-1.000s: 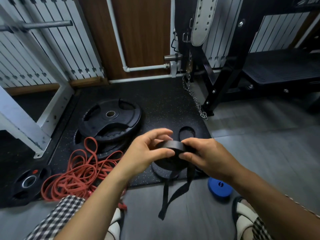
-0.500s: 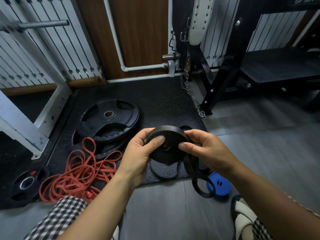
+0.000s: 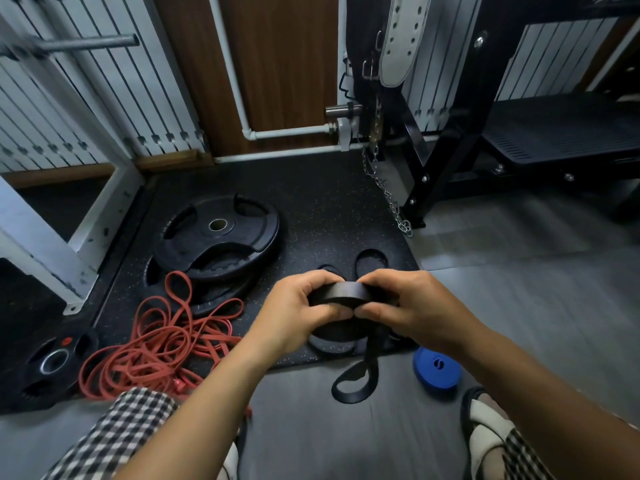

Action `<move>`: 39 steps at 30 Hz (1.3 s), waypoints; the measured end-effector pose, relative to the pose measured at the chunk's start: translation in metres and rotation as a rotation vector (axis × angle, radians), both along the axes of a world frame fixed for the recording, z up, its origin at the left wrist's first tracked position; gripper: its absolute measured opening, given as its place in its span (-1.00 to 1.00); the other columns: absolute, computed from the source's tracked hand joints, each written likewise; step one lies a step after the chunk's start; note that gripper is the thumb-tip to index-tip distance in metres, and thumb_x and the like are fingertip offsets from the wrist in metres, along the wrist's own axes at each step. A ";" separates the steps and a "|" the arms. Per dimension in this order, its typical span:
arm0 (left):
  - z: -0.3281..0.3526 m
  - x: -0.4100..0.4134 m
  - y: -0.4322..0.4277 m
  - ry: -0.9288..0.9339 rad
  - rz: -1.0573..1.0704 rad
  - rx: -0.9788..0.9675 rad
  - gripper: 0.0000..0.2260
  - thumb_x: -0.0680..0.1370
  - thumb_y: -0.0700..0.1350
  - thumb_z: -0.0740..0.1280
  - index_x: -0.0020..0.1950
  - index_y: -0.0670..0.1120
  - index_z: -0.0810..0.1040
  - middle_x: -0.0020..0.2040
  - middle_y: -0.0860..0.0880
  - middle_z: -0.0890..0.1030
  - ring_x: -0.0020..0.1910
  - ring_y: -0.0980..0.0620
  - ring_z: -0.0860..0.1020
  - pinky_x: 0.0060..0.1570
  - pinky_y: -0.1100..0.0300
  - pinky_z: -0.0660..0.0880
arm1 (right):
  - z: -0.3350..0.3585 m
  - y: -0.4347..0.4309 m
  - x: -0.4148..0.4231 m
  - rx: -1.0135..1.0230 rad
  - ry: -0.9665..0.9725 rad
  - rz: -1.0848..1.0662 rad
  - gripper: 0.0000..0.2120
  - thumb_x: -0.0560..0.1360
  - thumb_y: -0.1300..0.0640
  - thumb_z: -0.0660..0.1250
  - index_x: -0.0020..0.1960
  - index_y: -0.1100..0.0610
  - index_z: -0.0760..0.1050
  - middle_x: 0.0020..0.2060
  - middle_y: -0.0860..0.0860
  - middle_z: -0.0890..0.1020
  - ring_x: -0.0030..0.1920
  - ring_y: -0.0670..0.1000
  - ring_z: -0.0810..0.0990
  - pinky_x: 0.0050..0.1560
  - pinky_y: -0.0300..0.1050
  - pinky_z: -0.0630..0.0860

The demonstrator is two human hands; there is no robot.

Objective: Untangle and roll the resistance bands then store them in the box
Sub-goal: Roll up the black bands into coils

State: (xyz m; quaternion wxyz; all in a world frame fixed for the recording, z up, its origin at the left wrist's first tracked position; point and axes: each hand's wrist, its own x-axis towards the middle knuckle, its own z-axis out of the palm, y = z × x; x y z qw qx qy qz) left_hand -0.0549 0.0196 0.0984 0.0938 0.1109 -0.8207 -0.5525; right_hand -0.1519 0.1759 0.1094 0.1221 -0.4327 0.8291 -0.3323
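**Left hand (image 3: pixel 298 306) and right hand (image 3: pixel 408 306) tight on the black band (image 3: pixel 341 293)**

Both curled round the rolled part, thumbs close together in front. Held flat between them, as near to one as the other. Loose tail (image 3: pixel 360 379) hanging down under the right hand, toward the floor. Looks like more winding to do. No box in sight.

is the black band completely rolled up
No: the black band is a roll gripped by the left hand and right hand, but a loose loop of it hangs below them.
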 end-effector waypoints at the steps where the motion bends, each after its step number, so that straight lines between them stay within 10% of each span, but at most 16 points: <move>1: 0.001 0.000 0.000 0.016 0.036 0.048 -0.79 0.29 -0.18 0.51 -0.16 0.06 0.61 -0.24 0.07 0.63 -0.21 0.14 0.57 -0.10 0.20 0.51 | 0.000 0.000 -0.002 -0.039 -0.047 -0.016 -0.75 0.39 0.07 0.45 0.06 0.02 0.57 -0.21 -0.13 0.61 -0.15 -0.11 0.57 -0.04 -0.17 0.50; 13: 0.006 0.003 0.002 0.165 0.187 0.650 -0.74 0.29 -0.24 0.39 -0.03 -0.14 0.59 -0.21 0.00 0.68 -0.20 0.12 0.62 -0.22 0.36 0.51 | 0.009 -0.004 0.001 -0.435 -0.714 -0.064 -0.75 0.29 0.20 0.40 -0.03 0.13 0.54 -0.16 0.02 0.68 -0.13 -0.06 0.66 -0.12 -0.25 0.60; 22: 0.010 0.002 -0.009 -0.024 -0.093 0.052 -0.71 0.38 -0.16 0.48 0.07 -0.01 0.58 -0.05 0.06 0.64 -0.03 0.15 0.59 0.03 0.28 0.50 | -0.007 -0.007 0.005 -0.139 -0.181 -0.009 -0.79 0.40 0.10 0.45 0.01 0.10 0.57 -0.23 -0.10 0.61 -0.16 -0.13 0.58 -0.08 -0.14 0.53; 39: 0.009 0.002 0.001 0.236 0.216 0.326 -0.80 0.34 -0.08 0.44 -0.05 -0.01 0.61 -0.15 0.10 0.65 -0.09 0.16 0.60 -0.10 0.34 0.49 | 0.000 -0.008 0.001 -0.311 -0.777 -0.026 -0.74 0.37 0.37 0.40 0.01 0.16 0.50 -0.12 0.06 0.64 -0.12 -0.04 0.63 -0.08 -0.20 0.59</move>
